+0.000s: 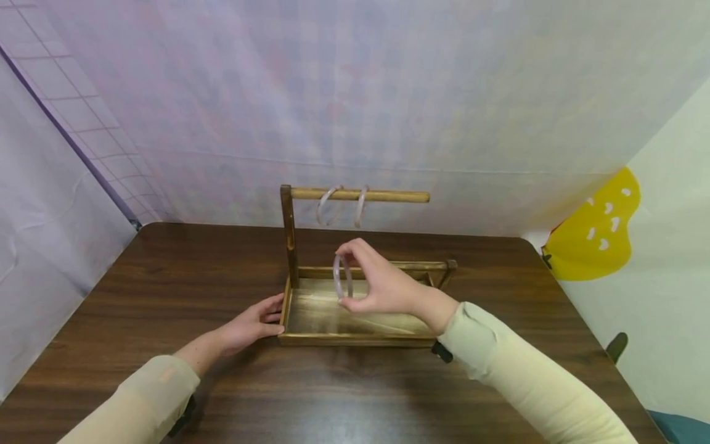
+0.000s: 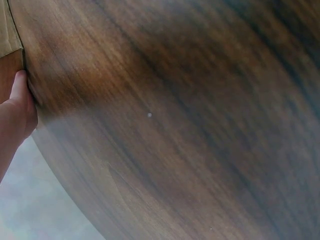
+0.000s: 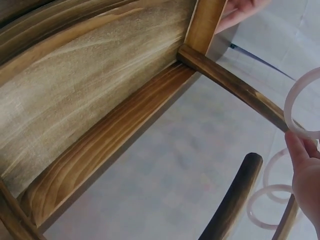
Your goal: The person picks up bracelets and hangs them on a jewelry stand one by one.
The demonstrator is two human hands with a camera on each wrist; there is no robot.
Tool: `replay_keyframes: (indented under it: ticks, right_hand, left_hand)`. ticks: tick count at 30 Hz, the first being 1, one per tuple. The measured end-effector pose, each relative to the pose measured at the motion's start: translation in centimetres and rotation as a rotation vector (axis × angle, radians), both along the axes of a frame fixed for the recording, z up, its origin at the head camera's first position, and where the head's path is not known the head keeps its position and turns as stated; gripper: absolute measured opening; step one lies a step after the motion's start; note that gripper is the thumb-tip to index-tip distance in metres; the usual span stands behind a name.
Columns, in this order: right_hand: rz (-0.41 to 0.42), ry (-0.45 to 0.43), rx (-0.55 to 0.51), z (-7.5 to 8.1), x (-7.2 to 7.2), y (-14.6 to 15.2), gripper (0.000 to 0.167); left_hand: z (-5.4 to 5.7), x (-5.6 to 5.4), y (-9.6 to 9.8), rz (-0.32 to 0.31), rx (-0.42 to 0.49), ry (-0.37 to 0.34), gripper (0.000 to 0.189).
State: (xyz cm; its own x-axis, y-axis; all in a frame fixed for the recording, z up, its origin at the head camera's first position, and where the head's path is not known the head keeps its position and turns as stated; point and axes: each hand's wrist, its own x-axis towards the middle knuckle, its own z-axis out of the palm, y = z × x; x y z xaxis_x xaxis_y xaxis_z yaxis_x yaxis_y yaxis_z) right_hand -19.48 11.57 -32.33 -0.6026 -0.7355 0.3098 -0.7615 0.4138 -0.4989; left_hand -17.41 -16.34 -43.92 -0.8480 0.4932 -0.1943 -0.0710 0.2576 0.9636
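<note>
My right hand [image 1: 385, 282] pinches a pale pinkish bangle [image 1: 336, 279] between thumb and fingers, holding it upright above a wooden stand's tray. The stand's base is a shallow tray [image 1: 360, 337] with a low rim. From its left end rises a post [image 1: 289, 231] carrying a horizontal rod [image 1: 399, 196]. Two similar bangles hang on that rod, one tilted bangle [image 1: 320, 211] nearer the post and another bangle [image 1: 360, 208] to its right. My left hand [image 1: 249, 327] rests against the tray's left end, its thumb near the front corner and its fingers extended along the outer side.
The stand sits on a dark wooden table [image 1: 344, 394] with a patterned curtain [image 1: 355, 111] behind. At the tray's right end is a short wooden support [image 1: 448, 271]. A yellow spotted decoration [image 1: 599, 240] is beyond the table's right edge.
</note>
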Motion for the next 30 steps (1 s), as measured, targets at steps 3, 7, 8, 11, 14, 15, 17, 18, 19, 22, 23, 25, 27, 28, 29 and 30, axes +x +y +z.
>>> replay_keyframes:
  ticks: [3, 7, 8, 11, 14, 15, 17, 18, 19, 22, 23, 25, 27, 28, 29, 30]
  right_hand:
    - [-0.005, -0.005, -0.013, 0.3, -0.1, 0.3, 0.063]
    - [-0.019, -0.012, -0.034, 0.6, -0.3, 0.7, 0.061]
    - [-0.025, -0.014, -0.037, 0.7, -0.4, 0.8, 0.061]
    - [-0.044, -0.021, -0.048, 0.8, -0.4, 1.1, 0.061]
    - [-0.063, -0.023, -0.05, 0.9, -0.4, 1.5, 0.061]
    - [-0.068, -0.021, -0.051, 0.9, -0.3, 1.6, 0.062]
    - [-0.073, -0.014, -0.054, 1.0, -0.3, 1.9, 0.062]
    - [-0.077, -0.011, -0.056, 1.0, -0.3, 2.0, 0.062]
    - [-0.081, -0.005, -0.059, 1.0, -0.3, 2.1, 0.062]
    - [-0.088, 0.015, -0.075, 1.1, -0.4, 2.5, 0.063]
    - [-0.091, 0.02, -0.082, 1.1, -0.4, 2.6, 0.063]
    - [-0.096, 0.029, -0.094, 1.2, -0.5, 2.9, 0.063]
    - [-0.1, 0.029, -0.103, 1.3, -0.5, 3.2, 0.063]
    - [-0.103, 0.027, -0.106, 1.4, -0.5, 3.4, 0.063]
    - [-0.107, 0.025, -0.109, 1.4, -0.5, 3.5, 0.063]
    - [-0.11, 0.022, -0.113, 1.5, -0.5, 3.6, 0.063]
  left_hand:
    - [0.2, 0.0, 0.0, 0.002, -0.002, 0.001, 0.074]
    - [0.1, 0.0, 0.1, -0.009, 0.0, 0.017, 0.074]
    - [0.1, 0.0, 0.1, -0.012, 0.001, 0.022, 0.074]
    - [0.0, 0.0, 0.0, -0.022, 0.006, 0.034, 0.074]
    - [-0.1, 0.0, 0.0, -0.019, 0.008, 0.028, 0.074]
    - [-0.1, 0.0, 0.0, -0.02, 0.008, 0.028, 0.074]
    - [0.0, 0.0, 0.0, -0.02, 0.009, 0.029, 0.074]
    - [0.0, 0.0, 0.0, -0.02, 0.009, 0.029, 0.074]
    - [0.0, 0.0, 0.0, -0.02, 0.008, 0.031, 0.074]
    - [0.1, 0.1, 0.0, -0.02, 0.005, 0.032, 0.073]
    - [0.1, 0.1, 0.0, -0.02, 0.004, 0.032, 0.073]
    - [0.1, 0.1, 0.1, -0.02, 0.005, 0.029, 0.074]
    - [0.1, 0.1, 0.1, -0.022, 0.007, 0.027, 0.074]
    - [0.0, 0.1, 0.1, -0.021, 0.009, 0.025, 0.074]
    - [0.0, 0.1, 0.1, -0.022, 0.01, 0.025, 0.074]
    - [0.0, 0.1, 0.1, -0.022, 0.011, 0.025, 0.074]
